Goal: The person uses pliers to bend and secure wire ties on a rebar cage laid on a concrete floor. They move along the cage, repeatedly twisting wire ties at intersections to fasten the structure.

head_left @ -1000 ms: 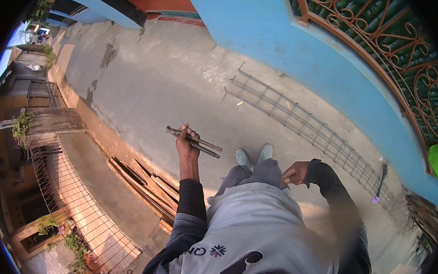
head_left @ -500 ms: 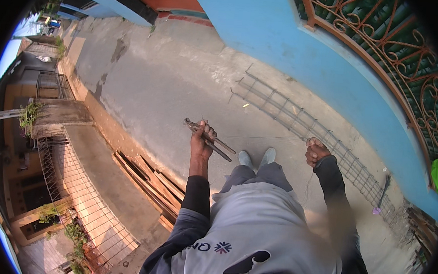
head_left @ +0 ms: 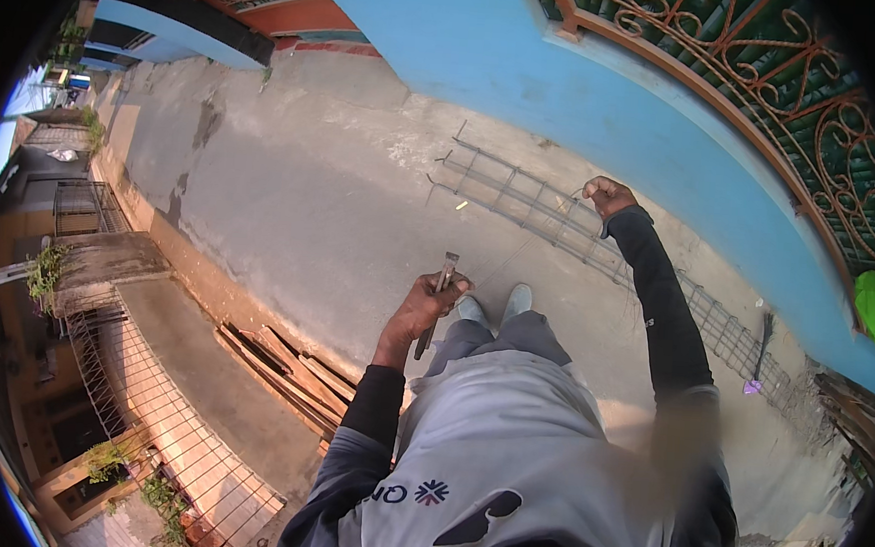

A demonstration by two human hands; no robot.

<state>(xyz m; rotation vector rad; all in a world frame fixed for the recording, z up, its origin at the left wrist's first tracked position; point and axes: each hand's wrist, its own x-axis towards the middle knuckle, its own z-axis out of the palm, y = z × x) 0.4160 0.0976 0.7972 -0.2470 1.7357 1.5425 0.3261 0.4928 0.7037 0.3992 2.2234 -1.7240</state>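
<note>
My left hand [head_left: 429,307] is wrapped around a pair of worn metal pincers [head_left: 449,262], whose jaws point up and away from me. A handle sticks out below my fist. Out to the far right, my right hand [head_left: 611,196] is pinched on a thin wire [head_left: 519,254]. That wire runs faintly from near the left hand toward the right one; its exact ends are hard to make out. Beneath and beyond the right hand, a long cage of steel reinforcing bars [head_left: 508,190] lies on the concrete ground, apart from the hand.
A blue wall [head_left: 568,101] with a scrolled metal grille runs along the right. Wooden planks [head_left: 297,365] lie to my left beside a low ledge. A dark bundle with a purple end [head_left: 752,386] rests near the cage. My shoes [head_left: 518,301] stand on the concrete.
My right hand has moved up and away from me, over the cage, still pinching the wire. The left hand has shifted slightly nearer, turning the pincers from slanted to nearly upright.
</note>
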